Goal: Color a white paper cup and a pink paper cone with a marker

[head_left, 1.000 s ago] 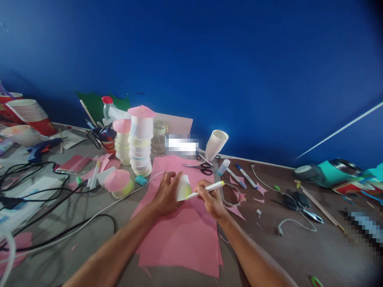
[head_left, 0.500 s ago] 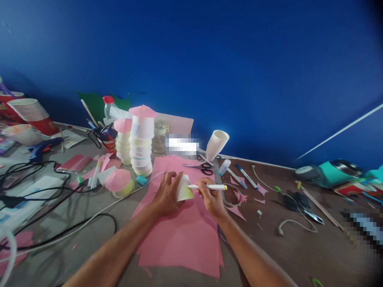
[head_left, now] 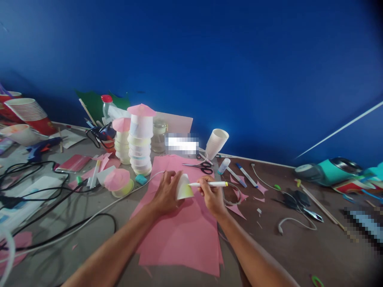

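My left hand (head_left: 166, 194) grips a small white paper cup (head_left: 184, 187) from its left side, above the pink paper sheets (head_left: 182, 243). Yellow colouring shows on the lower right of the cup's wall. A white marker with a yellow end (head_left: 214, 184) is pinched in my right hand (head_left: 210, 195), its tip at the right side of the cup. Just beyond my hands, black-handled scissors (head_left: 205, 167) lie on the pink paper. Left of my left hand, a blue eraser-like block (head_left: 141, 179) rests by a white cable.
Two stacked-cup towers with pink tops (head_left: 140, 139) stand at the back left, with a low pink-topped cup (head_left: 118, 183) in front. A white cup (head_left: 217, 143) leans near the blue wall. Markers (head_left: 247, 176), pink scraps and cables lie on the right; black cords (head_left: 38, 167) cross the left.
The cup has turned slightly in my left hand, showing its bottom rim more. The marker stays against the cup with only a slight shift.
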{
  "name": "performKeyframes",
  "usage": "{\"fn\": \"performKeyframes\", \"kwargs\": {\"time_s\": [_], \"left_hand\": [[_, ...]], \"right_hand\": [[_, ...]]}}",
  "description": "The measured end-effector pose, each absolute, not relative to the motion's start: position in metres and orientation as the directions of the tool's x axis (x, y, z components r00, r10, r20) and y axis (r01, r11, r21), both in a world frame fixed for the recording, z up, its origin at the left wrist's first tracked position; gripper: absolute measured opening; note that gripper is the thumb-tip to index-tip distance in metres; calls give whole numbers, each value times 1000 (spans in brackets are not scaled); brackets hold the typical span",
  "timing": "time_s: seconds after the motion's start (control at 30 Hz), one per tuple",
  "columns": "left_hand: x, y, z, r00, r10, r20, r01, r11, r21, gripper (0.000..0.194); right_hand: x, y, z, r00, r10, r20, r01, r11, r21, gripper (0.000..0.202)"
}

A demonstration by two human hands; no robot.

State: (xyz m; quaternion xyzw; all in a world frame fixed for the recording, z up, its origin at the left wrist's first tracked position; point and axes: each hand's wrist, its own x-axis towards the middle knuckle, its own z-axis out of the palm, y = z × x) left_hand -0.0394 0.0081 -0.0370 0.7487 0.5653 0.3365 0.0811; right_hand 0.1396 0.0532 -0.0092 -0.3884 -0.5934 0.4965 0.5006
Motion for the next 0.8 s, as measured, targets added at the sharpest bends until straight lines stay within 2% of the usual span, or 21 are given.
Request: {"fn": "performKeyframes", "kwargs": {"time_s": [0.8], "left_hand": [[-39, 8, -37, 129, 901, 415, 778, -351, 520, 85]], "right_hand": [[140, 54, -12, -219, 970, 104, -133, 75, -988, 34]]}}
